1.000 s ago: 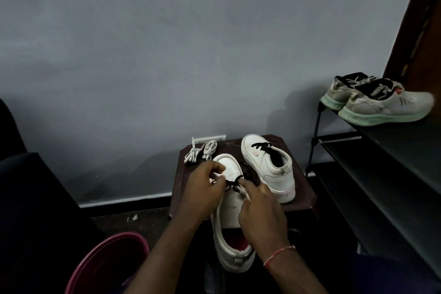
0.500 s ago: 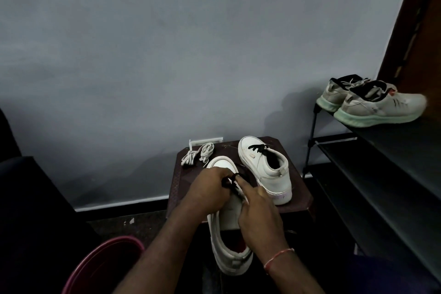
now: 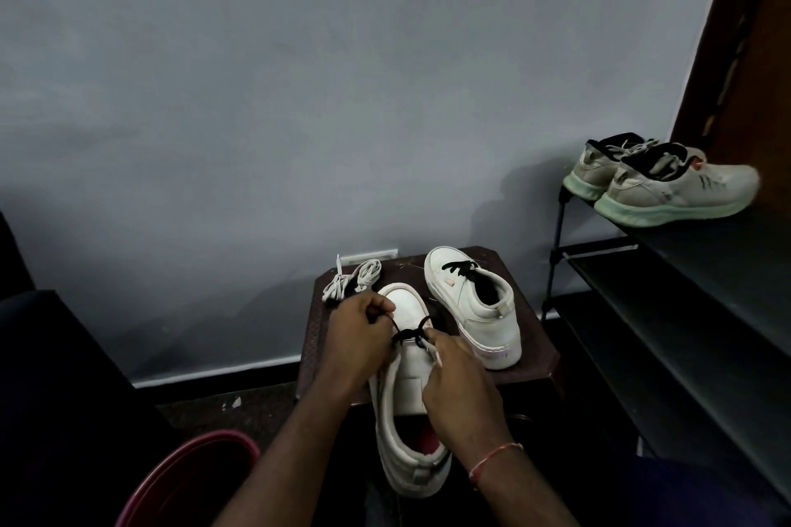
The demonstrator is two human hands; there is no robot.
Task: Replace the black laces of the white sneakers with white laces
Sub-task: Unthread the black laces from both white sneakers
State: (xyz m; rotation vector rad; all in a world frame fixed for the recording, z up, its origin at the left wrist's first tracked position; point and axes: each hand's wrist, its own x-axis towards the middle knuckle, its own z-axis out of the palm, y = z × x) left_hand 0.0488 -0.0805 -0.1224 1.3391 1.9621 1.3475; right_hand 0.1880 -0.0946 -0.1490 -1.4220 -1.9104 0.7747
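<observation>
Pinching the thin black lace (image 3: 411, 332) of the near white leather sneaker (image 3: 404, 310): left hand (image 3: 357, 334) and right hand (image 3: 460, 389), fingers curled; sneaker overhangs the brown tabletop's (image 3: 535, 351) front edge, bundled white laces (image 3: 353, 280) at back-left corner

One view only: a head-worn wide-angle camera, facing forward and down toward the grey wall (image 3: 299, 98). Nearest the lens, at lower centre, are the left hand (image 3: 355, 338) and right hand (image 3: 458, 389) on the black lace (image 3: 408, 332). The brown stool (image 3: 535, 351) sits mid-distance. The shoe rack (image 3: 685, 312) runs along the right edge.
</observation>
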